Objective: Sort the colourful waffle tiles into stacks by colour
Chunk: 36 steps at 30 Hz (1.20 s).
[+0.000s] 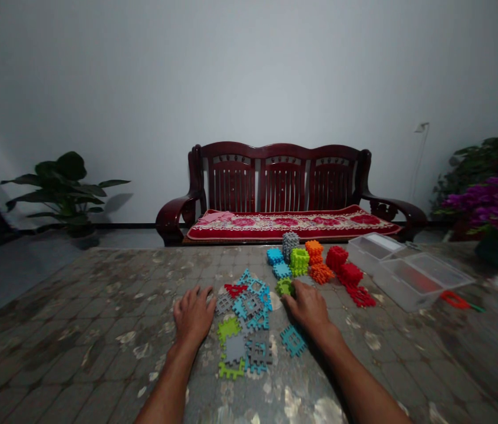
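My left hand (194, 312) rests on the table with its fingers apart, holding nothing. Just right of its fingertips lies a grey notched plastic building tile (224, 303). A loose spread of blue, grey, green and red tiles, some overlapping, covers the table between my hands; a plain grey tile (233, 348) is near its front. My right hand (310, 306) has its thumb and fingers closed at the edge of a green tile (284, 287); its fingers partly cover that piece. A blue tile (293, 340) lies alone beside my right wrist.
Colour-sorted tile stacks stand behind my right hand: grey (290, 244), green (299, 261), blue (275, 256), orange (314, 251) and red (336, 258). An open clear plastic box (401, 294) is to their right, near a red-handled tool (454, 299). A wooden bench (282, 153) stands beyond the table.
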{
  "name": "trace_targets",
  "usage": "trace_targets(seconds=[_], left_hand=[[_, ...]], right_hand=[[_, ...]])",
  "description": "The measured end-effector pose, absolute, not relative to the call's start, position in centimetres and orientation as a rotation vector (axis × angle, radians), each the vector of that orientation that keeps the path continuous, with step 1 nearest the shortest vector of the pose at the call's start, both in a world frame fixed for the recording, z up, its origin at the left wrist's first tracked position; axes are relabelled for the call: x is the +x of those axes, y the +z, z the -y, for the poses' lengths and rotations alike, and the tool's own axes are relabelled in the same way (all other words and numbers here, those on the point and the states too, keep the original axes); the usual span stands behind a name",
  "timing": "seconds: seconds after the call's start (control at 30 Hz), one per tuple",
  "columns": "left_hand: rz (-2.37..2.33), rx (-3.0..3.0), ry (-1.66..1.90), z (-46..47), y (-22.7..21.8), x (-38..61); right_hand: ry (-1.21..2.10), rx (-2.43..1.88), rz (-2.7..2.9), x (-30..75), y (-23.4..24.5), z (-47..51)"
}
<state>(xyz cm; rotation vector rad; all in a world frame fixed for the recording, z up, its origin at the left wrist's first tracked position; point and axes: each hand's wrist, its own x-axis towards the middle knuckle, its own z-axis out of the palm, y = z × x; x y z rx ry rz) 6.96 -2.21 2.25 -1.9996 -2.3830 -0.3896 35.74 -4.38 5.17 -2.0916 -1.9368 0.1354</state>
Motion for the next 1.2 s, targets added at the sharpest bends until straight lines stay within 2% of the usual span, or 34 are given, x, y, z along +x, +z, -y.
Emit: trace_targets(seconds=[0.2,0.37,0.47,0.73,0.97,1.2], left_hand=[[2.384,-1.999,-0.368,2.1,2.1,6.9],[2.377,-1.999,-0.371,2.1,2.0,6.9],[2.377,-1.999,-0.383,2.1,1.9,6.9],[2.365,-1.987,-0.423,2.1,1.6,6.8],[2.37,-2.004,-0.39,2.1,1.8,6.8],[2.365,-1.989,-0.412,2.0,1.5,6.7]], right_hand=[[0.211,-1.989,1.937,36.0,6.0,4.9],[0.65,-1.834,2.233,37.3,7.6,5.7],[0.791,-1.706,2.422,37.9,8.3,6.4],[0.738,-1.768,2.462,37.3,7.9,6.4],[0.394,-1.555,2.103,36.9,5.6,5.2],[0.534,-1.501,2.118,38.5,4.9,5.6]])
